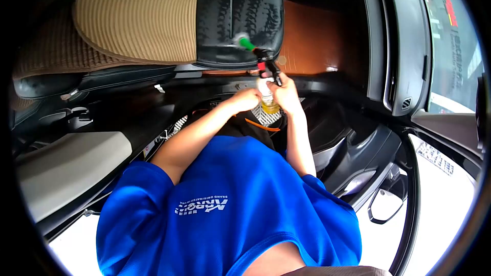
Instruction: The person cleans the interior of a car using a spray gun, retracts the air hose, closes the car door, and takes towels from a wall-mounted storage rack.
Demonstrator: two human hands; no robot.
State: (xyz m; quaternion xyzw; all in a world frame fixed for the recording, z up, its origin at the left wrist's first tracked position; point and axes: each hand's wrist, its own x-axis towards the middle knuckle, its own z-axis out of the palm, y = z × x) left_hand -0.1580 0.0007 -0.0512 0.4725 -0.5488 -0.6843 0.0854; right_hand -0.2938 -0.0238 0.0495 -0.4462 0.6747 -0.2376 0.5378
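Observation:
Just above the door sill I hold a cleaning spray gun (265, 65) with a black and red body. It has a green cone nozzle and a blurred whitish brush tip, which is at the black seat cushion (239, 15). A bottle (269, 103) with yellowish liquid sits at its lower end. My right hand (285, 93) is closed around the gun near its handle. My left hand (247, 100) is closed at the left side of the bottle's upper part; its fingertips are partly hidden. Dark wet-looking streaks mark the seat.
A tan ribbed cover (138, 15) lies over the seat's left part. Brown floor lining (317, 36) is right of the seat. An open car door (358, 158) with a side mirror (386, 204) is at right; a grey-white panel (76, 166) is at left.

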